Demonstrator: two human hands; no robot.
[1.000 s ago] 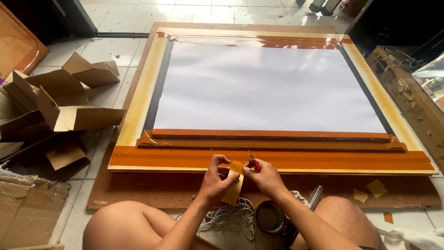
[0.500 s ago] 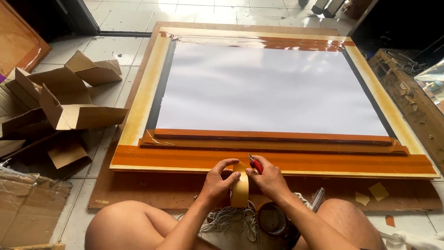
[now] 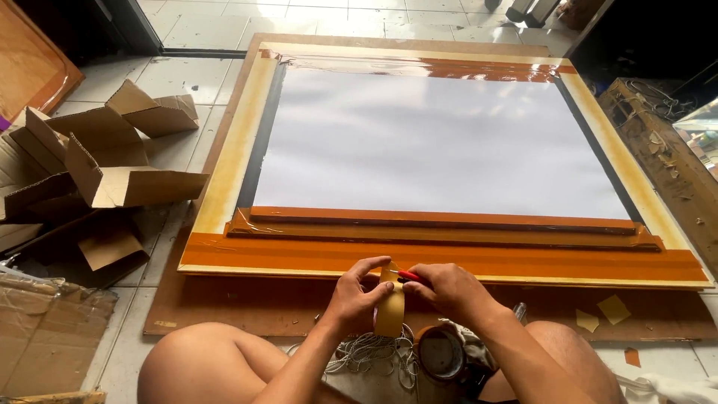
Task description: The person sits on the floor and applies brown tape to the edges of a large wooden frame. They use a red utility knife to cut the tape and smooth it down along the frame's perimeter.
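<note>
Two hands (image 3: 407, 295) on tan tape strip (image 3: 390, 313)

Glossy tape (image 3: 441, 258) over a wooden frame (image 3: 238, 142); matt white paper (image 3: 441, 142); rough brown cardboard boxes (image 3: 112, 161).

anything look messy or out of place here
Torn cardboard boxes lie heaped on the floor left of the frame. Small tape scraps are scattered on the board at right. A tangle of string lies under the hands.

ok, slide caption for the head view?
Both hands, left and right, hold a tan tape strip before a taped wooden frame.
</note>
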